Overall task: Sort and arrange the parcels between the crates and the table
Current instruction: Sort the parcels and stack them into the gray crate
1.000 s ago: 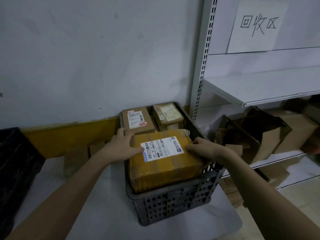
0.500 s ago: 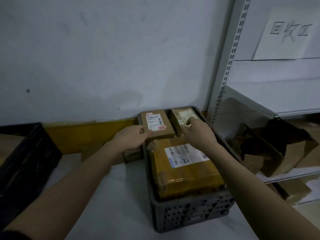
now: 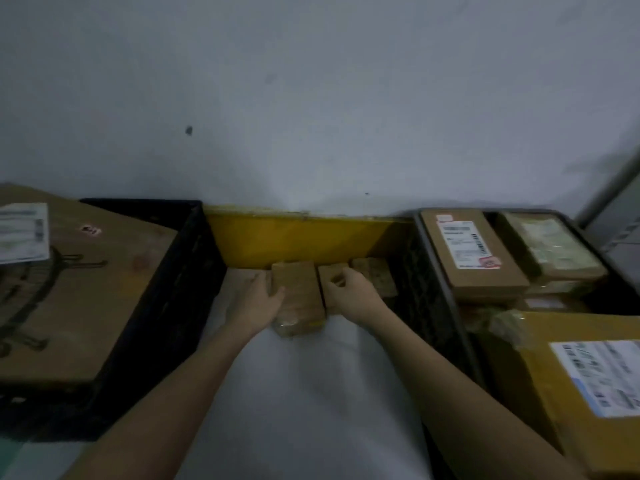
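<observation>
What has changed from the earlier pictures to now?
Both hands let go of the yellow parcel in the grey crate and moved left to the table. The left hand now holds a small brown parcel; the right hand rests on the parcel beside it. The crate's parcels stayed in place.

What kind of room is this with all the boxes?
Probably a parcel sorting or storage room: labelled parcels fill a grey crate, a big carton sits in a black crate, and small parcels lie on the table.
</observation>
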The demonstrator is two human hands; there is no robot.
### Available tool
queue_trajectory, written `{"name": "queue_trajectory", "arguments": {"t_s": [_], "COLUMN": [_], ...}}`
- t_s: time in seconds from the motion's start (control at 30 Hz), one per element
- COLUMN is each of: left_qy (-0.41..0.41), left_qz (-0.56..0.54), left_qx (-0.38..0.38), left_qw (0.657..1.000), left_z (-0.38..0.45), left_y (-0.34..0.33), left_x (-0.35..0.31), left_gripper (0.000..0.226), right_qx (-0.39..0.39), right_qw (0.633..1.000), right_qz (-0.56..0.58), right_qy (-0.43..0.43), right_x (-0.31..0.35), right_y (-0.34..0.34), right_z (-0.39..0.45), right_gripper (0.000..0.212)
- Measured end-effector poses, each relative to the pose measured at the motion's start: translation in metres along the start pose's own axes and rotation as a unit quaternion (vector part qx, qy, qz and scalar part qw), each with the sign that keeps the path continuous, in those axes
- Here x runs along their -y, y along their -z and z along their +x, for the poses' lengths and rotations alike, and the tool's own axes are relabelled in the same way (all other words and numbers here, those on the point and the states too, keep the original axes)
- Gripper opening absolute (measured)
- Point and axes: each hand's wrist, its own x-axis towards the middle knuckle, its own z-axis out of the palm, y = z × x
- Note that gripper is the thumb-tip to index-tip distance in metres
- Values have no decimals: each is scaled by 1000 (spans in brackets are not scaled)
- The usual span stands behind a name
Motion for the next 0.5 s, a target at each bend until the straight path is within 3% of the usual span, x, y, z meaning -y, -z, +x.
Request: {"name": "queue_trajectory", "arguments": {"t_s": [0.1,0.27,0.4,0.5], "left_qy": [60,157,156,135], "left_qz": [-42,-210,-299,-311], "left_qx": [56,119,178,164], "left_qw": [996,958,925,926], "left_z": [17,43,56,56], "left_y": [-13,-48,-69,-69], "left_x": [39,73,83,94], "left_gripper": [63,70,50,40], "right_qx": [21,-9,-54,-48], "right_qw": [998,991,976,964], "right_qz": [36,82,181,188], "right_qy": [-46,-103,-110,-180], "right_x": [-10,-58,-65,-58], "right_y": [-55,-127,-143,-141], "right_z": [21,66,78,73], "right_gripper": [12,68,56,68]}}
